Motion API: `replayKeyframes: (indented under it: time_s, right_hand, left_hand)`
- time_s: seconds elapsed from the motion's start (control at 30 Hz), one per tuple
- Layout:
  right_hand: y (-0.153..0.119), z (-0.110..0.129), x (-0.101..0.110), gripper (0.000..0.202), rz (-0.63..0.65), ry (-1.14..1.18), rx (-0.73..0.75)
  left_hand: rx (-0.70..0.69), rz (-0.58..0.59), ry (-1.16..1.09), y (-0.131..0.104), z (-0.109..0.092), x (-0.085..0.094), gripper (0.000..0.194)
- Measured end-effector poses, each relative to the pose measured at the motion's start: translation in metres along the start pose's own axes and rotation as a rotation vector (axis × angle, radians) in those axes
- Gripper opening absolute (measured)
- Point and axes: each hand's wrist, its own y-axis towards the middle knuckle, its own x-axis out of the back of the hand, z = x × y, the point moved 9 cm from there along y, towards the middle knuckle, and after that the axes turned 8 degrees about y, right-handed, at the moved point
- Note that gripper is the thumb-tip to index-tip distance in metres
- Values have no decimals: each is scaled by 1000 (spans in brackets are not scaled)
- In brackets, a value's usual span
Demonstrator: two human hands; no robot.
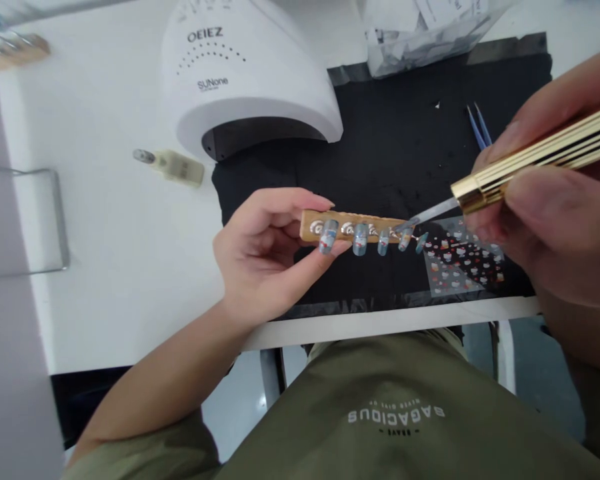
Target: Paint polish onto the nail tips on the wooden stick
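Observation:
My left hand (270,257) pinches the left end of a wooden nail holder (363,220) between thumb and fingers, above a black mat. Several blue-grey decorated nail tips (360,239) stand out from the holder in a row. In my right hand (550,207) is a gold-handled brush (535,157), its pale stem pointing down left. The brush tip overlaps the holder's right end, near the smaller nail tips; whether it touches one I cannot tell. A clear sticker sheet (460,260) with small printed figures lies beneath, partly behind my right hand.
A white nail lamp (255,73) stands at the back. Blue tweezers (479,127) lie on the black mat (380,153). A small bottle (180,168) lies left, a wooden stand (17,52) at far left. A clear box with papers (420,50) is at the back right.

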Motion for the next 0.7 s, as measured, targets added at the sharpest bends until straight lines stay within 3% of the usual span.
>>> replayKeyframes:
  time_s: [0.27, 0.47, 0.57, 0.7]
  right_hand:
    - [1, 1, -27, 20, 245, -11, -72]
    - [1, -2, -9, 9, 97, -194, -29]
    - [3, 0, -2, 7, 16, -131, -28]
    - [3, -5, -13, 21, 125, 61, -133]
  left_hand:
    - [-22, 18, 34, 1, -4, 0, 55]
    - [-46, 46, 49, 0, -6, -2, 56]
    - [-49, 54, 77, 0, -6, -2, 55]
    - [-39, 34, 85, 1, -5, 0, 54]
